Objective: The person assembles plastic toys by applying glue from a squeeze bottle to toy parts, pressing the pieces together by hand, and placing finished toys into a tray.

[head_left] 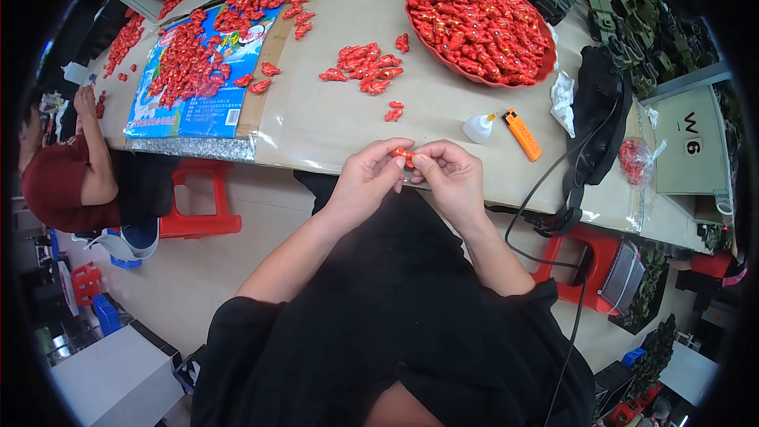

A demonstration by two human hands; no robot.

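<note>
In front of my body, just over the table's near edge, a small glossy red piece with gold marks is pinched between my fingertips. My left hand grips it from the left with thumb and fingers. From the other side, my right hand closes on its right end. Fingers cover much of the piece, so its full shape is hidden. Beyond my hands lies a loose group of similar red pieces, with a smaller cluster nearer. A white squeeze bottle with a yellow tip stands right of my hands.
A red scalloped bowl heaped with red pieces is at far right. Beside the bottle lies an orange tool with a black end. A black bag trails a cable. Blue printed cardboard carries more pieces; another person sits left.
</note>
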